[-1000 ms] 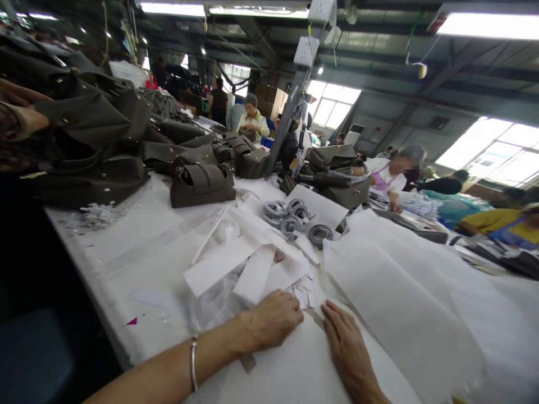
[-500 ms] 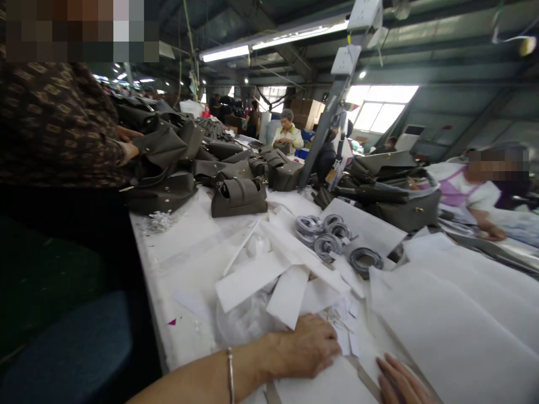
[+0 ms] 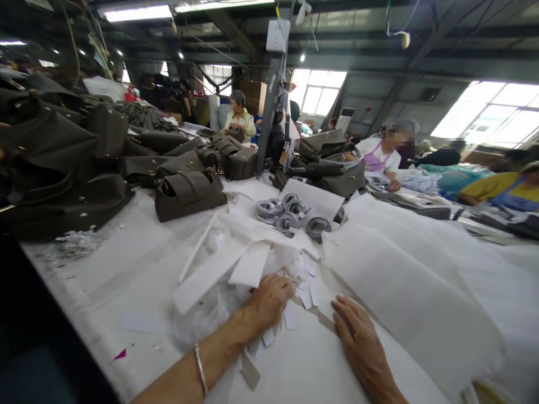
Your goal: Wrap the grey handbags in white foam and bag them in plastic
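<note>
My left hand [image 3: 267,303] lies knuckles-up on the white table [image 3: 138,264], its fingers curled into a heap of small white paper scraps [image 3: 304,280]; what they grip is hidden. A thin bangle [image 3: 201,370] circles that wrist. My right hand [image 3: 357,342] rests flat on a white sheet, fingers stretched out and holding nothing. A grey strip [image 3: 320,318] lies between the two hands. Larger white paper strips [image 3: 227,266] sit just beyond my left hand.
Several grey tape rolls [image 3: 290,216] lie mid-table. Big white fabric sheets [image 3: 404,275] cover the right side. Dark olive handbags [image 3: 189,193] pile up at the left and back. Other workers [image 3: 381,157] sit across the table; a grey post [image 3: 269,101] rises behind.
The view has swung back right and down; the person in the patterned top at the left is out of sight. My right hand is fully in view again, and both hands stay by the scraps.
</note>
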`<state>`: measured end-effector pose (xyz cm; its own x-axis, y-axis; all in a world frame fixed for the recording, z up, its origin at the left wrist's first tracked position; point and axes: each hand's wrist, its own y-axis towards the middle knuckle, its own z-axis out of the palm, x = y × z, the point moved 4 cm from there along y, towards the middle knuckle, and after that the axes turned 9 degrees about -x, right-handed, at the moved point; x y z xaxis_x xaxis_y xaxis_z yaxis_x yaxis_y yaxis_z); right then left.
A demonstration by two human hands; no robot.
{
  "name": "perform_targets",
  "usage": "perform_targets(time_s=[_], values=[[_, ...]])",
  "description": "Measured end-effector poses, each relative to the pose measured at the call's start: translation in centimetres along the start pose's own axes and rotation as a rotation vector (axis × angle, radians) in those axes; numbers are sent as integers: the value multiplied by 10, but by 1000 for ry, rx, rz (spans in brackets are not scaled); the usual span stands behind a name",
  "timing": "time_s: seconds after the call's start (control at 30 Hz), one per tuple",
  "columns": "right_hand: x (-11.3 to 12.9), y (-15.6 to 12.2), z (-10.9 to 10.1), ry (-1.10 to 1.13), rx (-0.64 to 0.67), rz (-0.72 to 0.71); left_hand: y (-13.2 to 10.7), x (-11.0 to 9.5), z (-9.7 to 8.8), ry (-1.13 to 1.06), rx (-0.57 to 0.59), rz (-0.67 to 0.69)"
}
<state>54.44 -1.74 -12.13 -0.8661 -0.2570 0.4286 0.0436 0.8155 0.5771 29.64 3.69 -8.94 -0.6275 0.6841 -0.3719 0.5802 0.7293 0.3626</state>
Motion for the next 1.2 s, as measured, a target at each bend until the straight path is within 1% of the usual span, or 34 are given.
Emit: perform_targets(time_s=[0.07,0.17,0.27,0.33,0.43,0.53,0.63,0.7,0.77,0.87,0.97,1.07,1.13,1.2], values=[[4,3,-2,35,-1,36,2,3,-3,2,-25,-20],[16,6,-8,120,-5,83,3,1,-8,-19,-41,-10],[26,10,-12,119,-25,115,5,4,-8,-15,-41,-2],[27,12,-13,114,-43,144,6,9,-5,5,-48,19],[23,14,-15,135,-86,203,7,19,0,30,-99,78],[17,19,-20,176,-116,263,6,26,4,52,-145,146],[7,29,-33,187,-129,289,4,31,7,71,-185,190],[0,39,-43,168,-131,282,4,33,8,73,-218,211],[-8,49,-51,141,-105,256,3,34,8,69,-251,217],[-24,63,-57,74,-59,218,2,33,8,58,-287,212],[-47,77,-56,-25,-85,228,1,30,6,55,-295,203],[-66,89,-48,-123,-152,253,1,24,0,75,-297,202],[-71,91,-40,-189,-216,262,0,19,-4,107,-305,213],[-70,88,-31,-241,-281,264,-2,16,-5,160,-318,222]])
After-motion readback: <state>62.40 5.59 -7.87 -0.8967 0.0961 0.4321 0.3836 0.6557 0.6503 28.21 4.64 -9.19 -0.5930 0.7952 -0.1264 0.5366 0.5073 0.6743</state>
